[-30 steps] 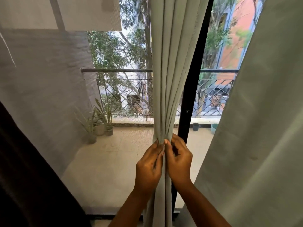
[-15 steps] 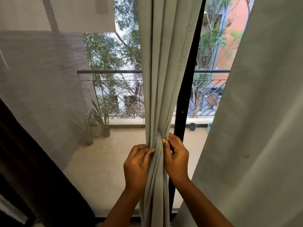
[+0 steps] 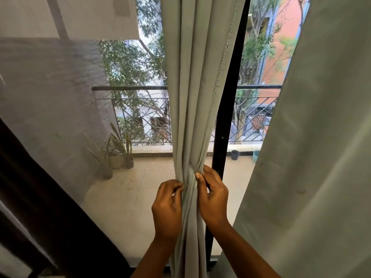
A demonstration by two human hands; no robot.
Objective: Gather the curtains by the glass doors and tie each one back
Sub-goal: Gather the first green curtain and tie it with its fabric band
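A pale grey-green curtain (image 3: 192, 81) hangs bunched into narrow folds down the middle of the head view, in front of the black door frame (image 3: 224, 121). It is pinched tight at waist height, where a band of the same cloth (image 3: 189, 173) wraps around it. My left hand (image 3: 167, 209) grips the folds from the left just below that band. My right hand (image 3: 212, 195) grips them from the right, thumb pressed on the band. A second curtain (image 3: 313, 157) of the same colour hangs loose on the right.
A dark curtain or frame (image 3: 50, 207) crosses the lower left corner. Behind the mesh screen lie a tiled balcony (image 3: 128, 199), potted plants (image 3: 118, 155), a metal railing (image 3: 138, 109) and two small pots (image 3: 234, 154) by the right pane.
The view has shifted a little to the right. My left hand has slid down and closed tighter on the folds, and the curtain is now cinched narrower between both hands.
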